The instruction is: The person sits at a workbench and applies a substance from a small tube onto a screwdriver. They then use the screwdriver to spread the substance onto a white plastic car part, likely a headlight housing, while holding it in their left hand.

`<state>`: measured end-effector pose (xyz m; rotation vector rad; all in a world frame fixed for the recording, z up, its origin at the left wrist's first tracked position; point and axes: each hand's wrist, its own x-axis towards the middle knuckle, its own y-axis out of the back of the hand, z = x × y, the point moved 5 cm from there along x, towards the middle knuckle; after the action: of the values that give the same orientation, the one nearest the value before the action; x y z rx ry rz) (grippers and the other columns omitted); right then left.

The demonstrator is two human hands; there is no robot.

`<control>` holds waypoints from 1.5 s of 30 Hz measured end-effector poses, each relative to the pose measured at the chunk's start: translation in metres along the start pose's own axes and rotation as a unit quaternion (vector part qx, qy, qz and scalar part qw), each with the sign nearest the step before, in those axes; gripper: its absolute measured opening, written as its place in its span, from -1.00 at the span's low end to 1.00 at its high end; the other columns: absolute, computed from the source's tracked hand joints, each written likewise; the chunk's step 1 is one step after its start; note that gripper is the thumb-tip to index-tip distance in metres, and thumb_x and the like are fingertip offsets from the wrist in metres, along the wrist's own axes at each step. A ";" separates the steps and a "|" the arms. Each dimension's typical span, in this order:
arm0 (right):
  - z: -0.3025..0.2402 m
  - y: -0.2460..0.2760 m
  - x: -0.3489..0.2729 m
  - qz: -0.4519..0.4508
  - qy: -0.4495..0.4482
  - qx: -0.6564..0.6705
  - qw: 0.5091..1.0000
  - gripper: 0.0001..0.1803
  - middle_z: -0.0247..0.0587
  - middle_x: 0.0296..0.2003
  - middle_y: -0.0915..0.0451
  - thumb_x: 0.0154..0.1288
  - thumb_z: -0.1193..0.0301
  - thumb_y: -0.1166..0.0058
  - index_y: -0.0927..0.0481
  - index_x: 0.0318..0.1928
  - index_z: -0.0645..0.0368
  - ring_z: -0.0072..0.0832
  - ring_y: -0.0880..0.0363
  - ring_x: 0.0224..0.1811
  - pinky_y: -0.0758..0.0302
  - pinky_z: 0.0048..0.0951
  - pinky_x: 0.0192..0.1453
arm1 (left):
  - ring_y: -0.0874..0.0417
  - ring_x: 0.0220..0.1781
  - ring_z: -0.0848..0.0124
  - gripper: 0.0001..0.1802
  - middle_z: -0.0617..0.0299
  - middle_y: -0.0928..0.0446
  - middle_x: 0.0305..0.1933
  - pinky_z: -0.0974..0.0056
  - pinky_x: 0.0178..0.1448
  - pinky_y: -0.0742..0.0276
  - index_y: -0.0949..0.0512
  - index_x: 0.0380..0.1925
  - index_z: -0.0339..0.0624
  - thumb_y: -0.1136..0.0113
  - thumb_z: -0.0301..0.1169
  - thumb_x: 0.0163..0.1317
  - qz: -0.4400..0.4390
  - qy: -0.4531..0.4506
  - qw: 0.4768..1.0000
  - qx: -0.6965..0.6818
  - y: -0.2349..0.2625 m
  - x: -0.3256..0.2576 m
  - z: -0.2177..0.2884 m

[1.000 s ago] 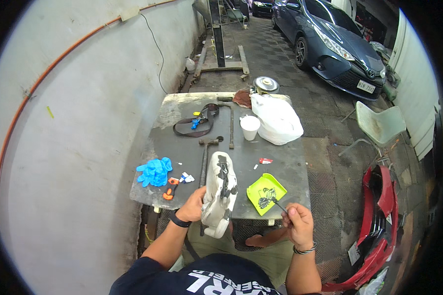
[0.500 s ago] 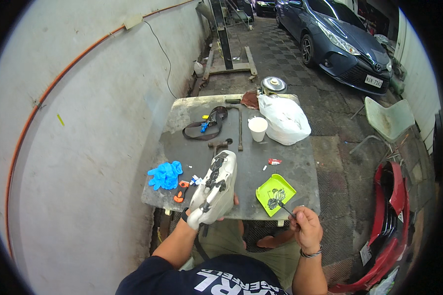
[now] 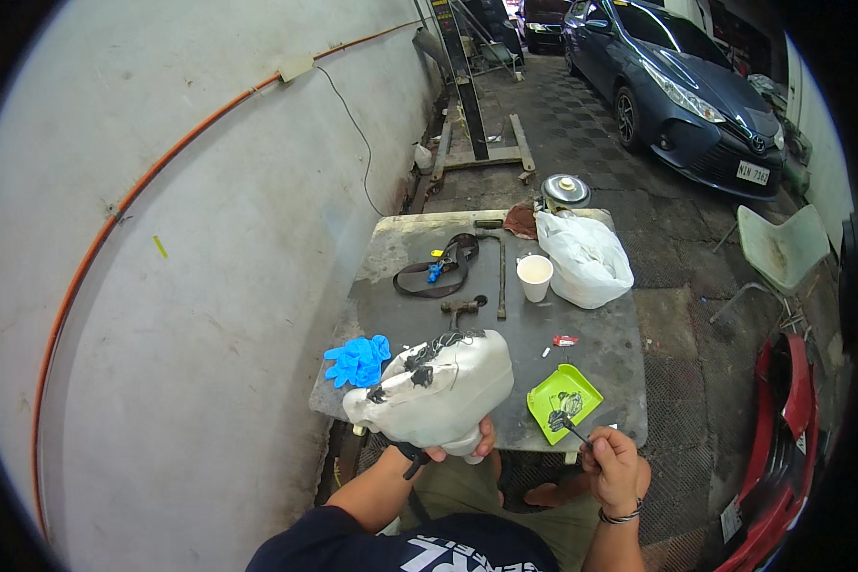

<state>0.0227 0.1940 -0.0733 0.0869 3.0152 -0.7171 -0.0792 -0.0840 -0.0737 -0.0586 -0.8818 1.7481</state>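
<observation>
Blue gloves [image 3: 357, 360] lying at table's [image 3: 400, 248] left edge. Left hand [image 3: 458, 445] cupped under white plastic tank [image 3: 439, 389], smeared black, raised above table's near edge. Green tray [image 3: 564, 400] just right, on tabletop. Right hand [image 3: 615, 465] pinching thin stick [image 3: 574, 431], tip resting in tray. Farther back: paper cup [image 3: 535, 277], white bag [image 3: 584, 259].

I am in an auto repair workshop: a dark blue car [image 3: 682, 91] parked on checkered paving, a red bumper [image 3: 782, 448] on the ground, and a grimy metal worktable [image 3: 601, 334] with tools.
</observation>
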 end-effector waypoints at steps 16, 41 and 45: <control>-0.004 0.027 -0.007 0.048 0.029 0.011 0.998 -0.67 -0.24 -0.35 -0.64 0.55 0.21 -0.25 -0.62 -0.09 0.29 -0.62 -0.45 -0.45 -0.37 -0.56 -0.37 | -0.63 0.26 0.31 -0.16 0.14 -0.57 0.31 0.15 0.38 -0.55 -0.34 0.46 -0.23 -0.55 -0.42 0.22 0.335 0.015 0.871 0.360 0.045 -0.045 0.052; -0.014 0.047 -0.017 0.110 0.050 -0.028 0.992 -0.74 -0.32 -0.45 -0.44 0.61 0.29 -0.07 -0.54 -0.12 0.27 -0.62 -0.30 -0.45 -0.21 -0.54 -0.40 | -0.65 0.05 -0.09 -0.34 0.07 -0.66 0.08 -0.03 0.12 -0.57 -0.60 0.13 -0.13 -0.47 -0.47 -0.12 0.374 0.042 0.424 0.824 -0.027 -0.011 0.085; -0.014 0.060 -0.018 0.171 0.042 -0.315 0.932 -0.83 -0.29 -0.37 -0.64 0.51 0.45 -0.12 -0.65 -0.17 0.34 -0.50 -0.51 -0.38 -0.46 -0.44 -0.26 | -0.71 0.08 -0.01 -0.28 0.07 -0.69 0.07 0.02 0.18 -0.61 -0.53 0.21 -0.23 -0.56 -0.40 -0.02 0.452 0.063 0.601 0.656 -0.001 -0.014 0.061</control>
<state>0.0443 0.2533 -0.0867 0.6051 3.0140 0.2959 -0.1006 -0.1281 -0.0345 0.4126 0.9425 2.8828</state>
